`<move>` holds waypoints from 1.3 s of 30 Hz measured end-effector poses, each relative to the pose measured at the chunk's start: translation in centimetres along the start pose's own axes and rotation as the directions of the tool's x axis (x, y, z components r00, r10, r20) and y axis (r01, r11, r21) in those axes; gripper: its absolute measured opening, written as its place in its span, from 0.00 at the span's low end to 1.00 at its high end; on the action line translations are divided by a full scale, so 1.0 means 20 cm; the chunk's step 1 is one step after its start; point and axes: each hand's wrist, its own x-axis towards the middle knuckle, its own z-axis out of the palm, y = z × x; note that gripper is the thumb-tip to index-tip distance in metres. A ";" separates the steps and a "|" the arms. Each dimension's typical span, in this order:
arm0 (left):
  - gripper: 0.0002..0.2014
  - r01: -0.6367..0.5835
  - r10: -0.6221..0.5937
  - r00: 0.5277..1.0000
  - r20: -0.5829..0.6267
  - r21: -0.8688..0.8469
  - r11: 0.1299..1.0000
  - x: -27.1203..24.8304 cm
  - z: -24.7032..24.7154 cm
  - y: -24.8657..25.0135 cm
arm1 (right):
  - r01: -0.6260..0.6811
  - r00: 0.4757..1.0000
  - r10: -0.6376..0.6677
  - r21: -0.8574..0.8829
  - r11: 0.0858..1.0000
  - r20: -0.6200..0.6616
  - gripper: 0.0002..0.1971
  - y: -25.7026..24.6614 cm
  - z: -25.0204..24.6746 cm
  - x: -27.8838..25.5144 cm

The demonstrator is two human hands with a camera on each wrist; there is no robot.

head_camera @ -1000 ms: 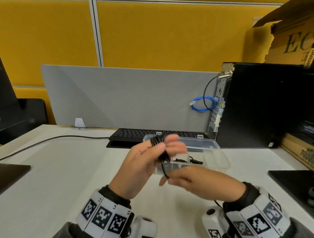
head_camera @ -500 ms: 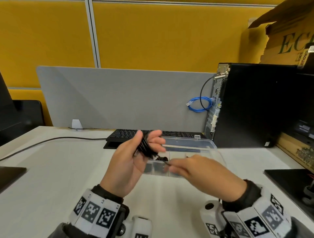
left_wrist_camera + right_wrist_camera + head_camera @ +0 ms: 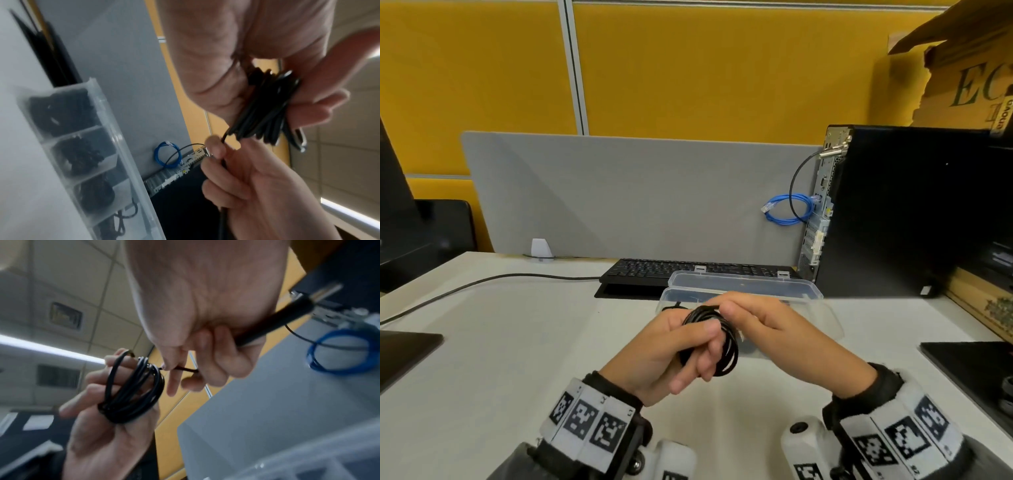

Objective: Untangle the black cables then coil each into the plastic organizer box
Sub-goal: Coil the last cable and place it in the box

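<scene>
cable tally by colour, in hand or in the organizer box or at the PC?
Black coil held in the hands: 1
Black bundles in organizer box compartments: 4
Black cable at the PC: 1
Blue cable: 1
Total: 7

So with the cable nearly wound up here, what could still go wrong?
1. The coil sits loosely round the left hand fingers; slipping it off might let the loops spring apart.
2. The right hand pinches only the thin free end; if it slips, the last turn may unwind.
3. Several compartments of the organizer box already hold dark bundles, so the coil could end up in an occupied compartment and re-tangle.
</scene>
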 end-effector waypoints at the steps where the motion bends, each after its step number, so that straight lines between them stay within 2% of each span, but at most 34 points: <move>1: 0.14 -0.013 0.013 1.000 -0.013 -0.050 0.999 0.00 0.00 -0.01 | -0.052 0.998 0.049 0.113 0.992 0.031 0.19 -0.02 0.00 -0.01; 3: 0.14 -0.012 0.005 0.996 -0.090 -0.069 0.998 0.01 0.01 -0.01 | -0.152 0.988 0.139 0.279 0.948 0.065 0.17 -0.05 0.00 -0.02; 5: 0.14 0.024 -0.027 0.976 -0.218 -0.018 1.000 0.03 0.00 -0.02 | -0.185 0.983 0.168 0.331 0.925 0.080 0.15 -0.06 -0.01 -0.02; 8: 0.08 0.007 0.053 0.942 -0.333 0.176 0.984 0.03 -0.05 -0.03 | -0.211 0.977 0.198 0.341 0.916 0.075 0.14 -0.07 0.00 -0.01; 11: 0.11 -0.007 0.156 0.934 -0.322 0.421 0.907 0.03 -0.05 -0.03 | -0.198 0.980 0.197 0.301 0.933 0.036 0.14 -0.06 0.00 -0.01; 12: 0.11 -0.021 0.190 0.927 -0.322 0.462 0.887 0.04 -0.04 -0.03 | -0.170 0.985 0.175 0.223 0.960 -0.004 0.15 -0.05 -0.01 -0.01; 14: 0.12 -0.032 0.233 0.898 -0.374 0.472 0.881 0.05 -0.04 -0.02 | -0.115 0.990 0.106 -0.098 0.989 -0.093 0.16 0.00 -0.04 0.00; 15: 0.14 -0.034 0.241 0.878 -0.413 0.447 0.894 0.05 -0.04 -0.03 | -0.114 0.989 0.079 -0.306 0.945 -0.126 0.15 0.04 -0.06 0.00; 16: 0.16 -0.042 0.244 0.862 -0.444 0.418 0.907 0.05 -0.05 -0.03 | -0.139 0.985 0.066 -0.496 0.857 -0.162 0.13 0.07 -0.08 0.00; 17: 0.18 -0.043 0.243 0.850 -0.467 0.399 0.916 0.05 -0.04 -0.03 | -0.180 0.975 0.055 -0.621 0.763 -0.215 0.12 0.09 -0.09 0.00; 18: 0.20 -0.044 0.243 0.844 -0.478 0.389 0.920 0.05 -0.03 -0.04 | -0.211 0.961 0.031 -0.657 0.724 -0.275 0.11 0.10 -0.09 0.00; 19: 0.21 -0.040 0.241 0.842 -0.483 0.389 0.920 0.05 -0.02 -0.04 | -0.218 0.947 0.009 -0.621 0.753 -0.322 0.11 0.10 -0.08 0.00; 20: 0.24 -0.035 0.242 0.843 -0.480 0.401 0.916 0.05 -0.01 -0.04 | -0.201 0.933 0.004 -0.513 0.835 -0.360 0.11 0.09 -0.07 0.00; 22: 0.21 -0.039 0.258 0.841 -0.475 0.423 0.905 0.06 0.01 -0.05 | -0.124 0.916 0.057 -0.144 0.982 -0.396 0.11 0.07 -0.06 0.02; 23: 0.19 -0.040 0.260 0.842 -0.473 0.426 0.904 0.06 0.02 -0.04 | -0.085 0.919 0.103 0.065 0.994 -0.381 0.11 0.06 -0.05 0.02; 25: 0.20 -0.012 0.228 0.855 -0.466 0.422 0.907 0.06 0.03 -0.04 | -0.037 0.933 0.173 0.393 0.919 -0.317 0.11 0.04 -0.02 0.03; 30: 0.20 0.067 0.144 0.870 -0.472 0.403 0.913 0.06 0.04 -0.06 | -0.076 0.946 0.278 0.719 0.691 -0.167 0.10 0.05 0.05 0.04; 34: 0.20 0.110 0.065 0.869 -0.491 0.319 0.941 0.08 0.03 -0.07 | -0.123 0.925 0.374 0.870 0.478 -0.075 0.14 0.06 0.09 0.06; 39: 0.18 0.180 0.001 0.877 -0.481 0.329 0.927 0.08 0.03 -0.07 | -0.109 0.895 0.442 0.927 0.360 -0.066 0.17 0.07 0.12 0.07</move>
